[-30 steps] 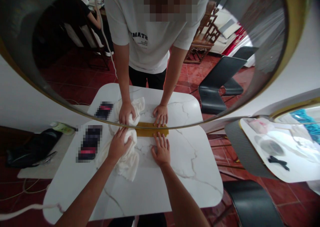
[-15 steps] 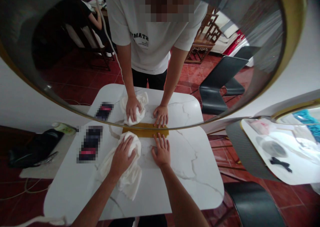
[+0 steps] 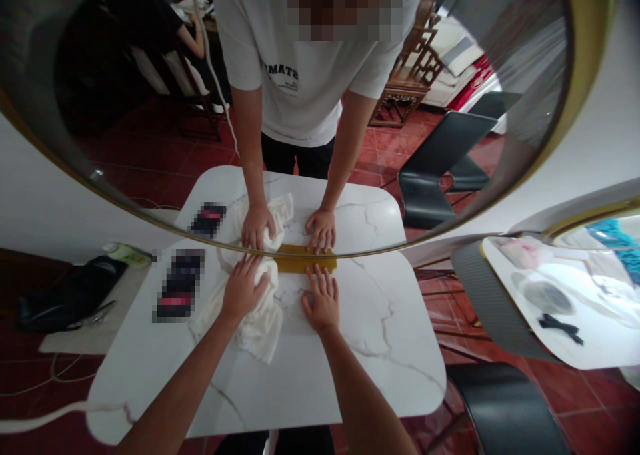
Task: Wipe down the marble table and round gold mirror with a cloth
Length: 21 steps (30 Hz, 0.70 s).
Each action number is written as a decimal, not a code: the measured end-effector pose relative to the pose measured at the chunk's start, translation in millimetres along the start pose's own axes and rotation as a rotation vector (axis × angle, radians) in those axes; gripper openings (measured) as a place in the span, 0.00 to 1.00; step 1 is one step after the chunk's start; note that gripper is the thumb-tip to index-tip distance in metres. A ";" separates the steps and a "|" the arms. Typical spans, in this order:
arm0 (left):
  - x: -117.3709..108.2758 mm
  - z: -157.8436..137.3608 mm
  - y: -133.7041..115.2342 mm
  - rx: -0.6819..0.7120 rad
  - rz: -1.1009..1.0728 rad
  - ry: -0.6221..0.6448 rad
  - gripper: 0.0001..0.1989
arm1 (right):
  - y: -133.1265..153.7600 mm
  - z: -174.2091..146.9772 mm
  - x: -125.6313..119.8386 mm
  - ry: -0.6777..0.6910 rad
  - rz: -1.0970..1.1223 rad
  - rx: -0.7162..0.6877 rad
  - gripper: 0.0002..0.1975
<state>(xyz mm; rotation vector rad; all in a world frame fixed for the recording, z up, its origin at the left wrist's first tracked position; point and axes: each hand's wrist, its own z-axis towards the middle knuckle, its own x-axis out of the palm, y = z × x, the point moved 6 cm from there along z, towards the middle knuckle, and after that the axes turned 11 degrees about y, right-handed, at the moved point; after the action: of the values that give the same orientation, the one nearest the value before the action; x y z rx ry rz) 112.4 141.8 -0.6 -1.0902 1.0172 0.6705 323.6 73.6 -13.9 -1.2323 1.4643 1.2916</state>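
The white cloth (image 3: 263, 331) lies bunched under the left grip (image 3: 244, 288), its fingers outstretched. The right grip (image 3: 324, 301) spreads open, fingertips touching the golden strip (image 3: 293, 263).

compared with half a second ago, the left grip (image 3: 243, 291) has pushed the white cloth (image 3: 263, 335) forward across the tabletop (image 3: 300, 375), so the left end of the gold strip (image 3: 303, 263) is hidden again. the white cord (image 3: 65, 411) has risen at lower left.
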 end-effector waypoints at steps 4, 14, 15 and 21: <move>0.1 1.5 7.5 -0.055 -0.001 -0.023 0.26 | 0.6 -0.4 -0.5 0.002 0.006 -0.010 0.34; -5.0 -20.9 -13.7 -0.009 -0.033 -0.024 0.29 | 0.8 -2.3 -1.2 -0.016 0.005 -0.013 0.33; -5.1 -26.7 -17.3 0.001 -0.032 -0.014 0.29 | 0.8 -2.4 -1.4 -0.016 0.004 -0.013 0.33; 0.5 -54.9 -37.8 0.128 -0.013 0.107 0.29 | 0.7 -2.0 -1.1 -0.013 0.008 -0.011 0.34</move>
<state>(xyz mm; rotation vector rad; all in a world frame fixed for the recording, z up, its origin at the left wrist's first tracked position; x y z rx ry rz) 126.7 77.1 7.6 -1.0282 1.1286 0.5338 323.3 71.7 -12.4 -1.2250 1.4557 1.3122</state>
